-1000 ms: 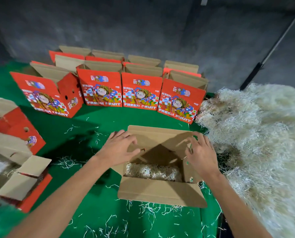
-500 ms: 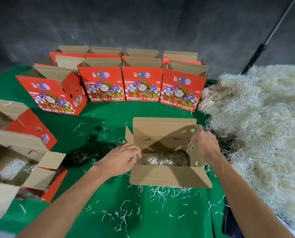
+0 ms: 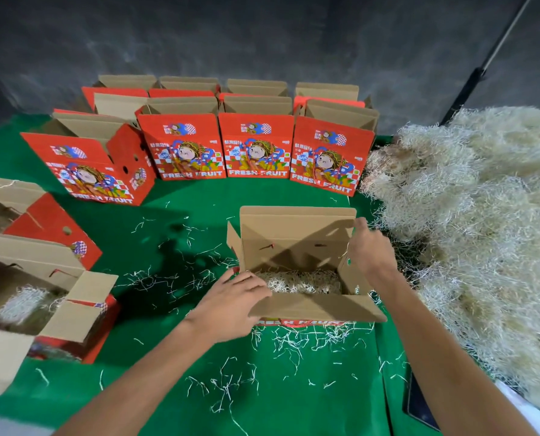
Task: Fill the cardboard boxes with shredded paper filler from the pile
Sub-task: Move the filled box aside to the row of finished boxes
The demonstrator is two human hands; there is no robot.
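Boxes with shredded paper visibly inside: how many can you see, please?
2: the centre box, and the near-left box. The upright boxes behind hide their insides, so more may hold some.

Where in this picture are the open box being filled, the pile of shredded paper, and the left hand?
open box (image 3: pixel 297 234): head view, inner back wall.
pile of shredded paper (image 3: pixel 469 196): head view, middle of the heap.
left hand (image 3: pixel 231 302): head view, back of the hand.

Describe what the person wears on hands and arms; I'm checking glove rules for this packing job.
Nothing: the left hand and right hand are bare, without gloves, rings or a watch. Both forearms are uncovered as far as the frame shows; no sleeves visible.
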